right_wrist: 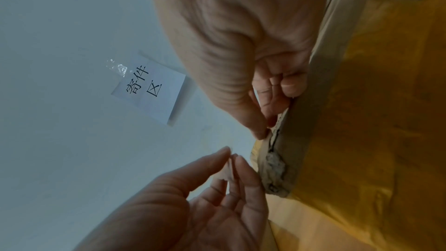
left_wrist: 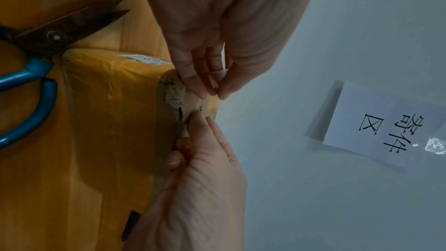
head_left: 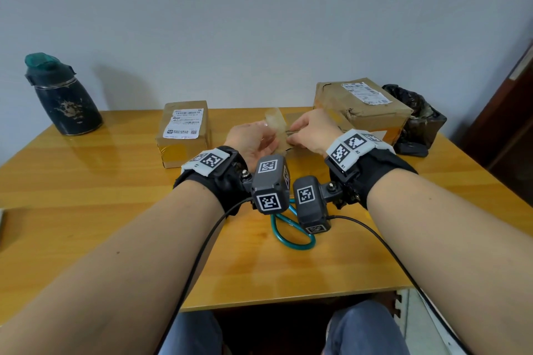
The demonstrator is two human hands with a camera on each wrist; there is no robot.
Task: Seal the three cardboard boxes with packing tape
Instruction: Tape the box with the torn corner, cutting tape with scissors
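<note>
I am working at the middle cardboard box (left_wrist: 101, 121), a small carton wrapped in yellow-brown tape that sits on the glossy wooden table (head_left: 86, 196) between the two other cartons. My left hand (head_left: 253, 143) is raised just over its top edge, and its grip is closed to a pinch: thumb and fingertips (right_wrist: 226, 152) hold a short crumpled strip of clear packing tape (head_left: 275, 121), which stands up from the pinch. My right hand (head_left: 311, 130) is beside it, also narrowed to a pinch, thumb and forefinger nipping the upper edge of the same box next to a torn, fuzzy grey patch (right_wrist: 275, 167) in the cardboard. Whether those fingers also have an end of the strip, I cannot tell.

The small labelled cardboard box (head_left: 183, 132) stands to the left. The larger dented cardboard box (head_left: 363, 106) stands to the right, near the wall. Neither hand touches them. The teal-handled scissors (head_left: 291, 228) lie on the table near my wrists, blades slightly apart and pointing towards the middle box. A dark scuffed bottle with a teal cap (head_left: 62, 95) stands far left, and a crumpled black plastic bag (head_left: 415, 118) sits beside the larger box.
</note>
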